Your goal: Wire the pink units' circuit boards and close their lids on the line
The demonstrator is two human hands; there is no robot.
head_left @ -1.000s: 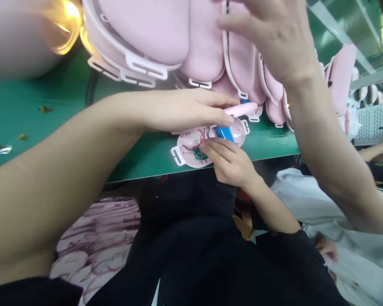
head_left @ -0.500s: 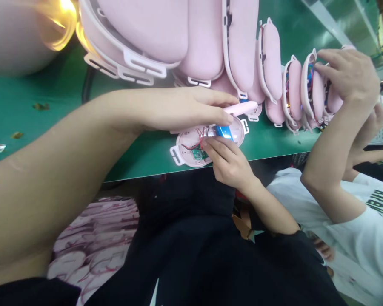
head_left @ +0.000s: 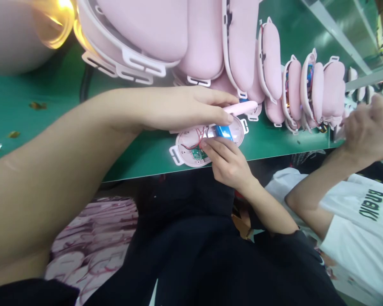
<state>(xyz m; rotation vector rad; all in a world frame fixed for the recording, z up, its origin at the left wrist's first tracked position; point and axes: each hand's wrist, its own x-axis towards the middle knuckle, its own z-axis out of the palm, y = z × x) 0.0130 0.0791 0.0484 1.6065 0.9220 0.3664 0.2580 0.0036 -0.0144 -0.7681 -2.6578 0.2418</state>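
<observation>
An open pink shell [head_left: 187,138] lies at the table's front edge, with a green circuit board [head_left: 198,154], thin red wires and a blue block [head_left: 224,132] inside. My left hand [head_left: 191,107] reaches over its back side, thumb and fingers closed on a pink cover [head_left: 244,108] tilted above the shell. At the shell's front, my right hand [head_left: 228,161] has its fingertips pressed together on the wires beside the board. The fingertips partly hide what they pinch.
Pink padded units [head_left: 239,51] stand in a row along the green table [head_left: 274,142]. A glowing yellow lamp [head_left: 55,25] is at upper left. A co-worker's hands [head_left: 370,127] are at the right. Many pink parts [head_left: 98,238] lie below the table edge.
The co-worker's raised hand has moved right and down, away from the row, and a pink unit there is now uncovered. My hands have hardly moved.
</observation>
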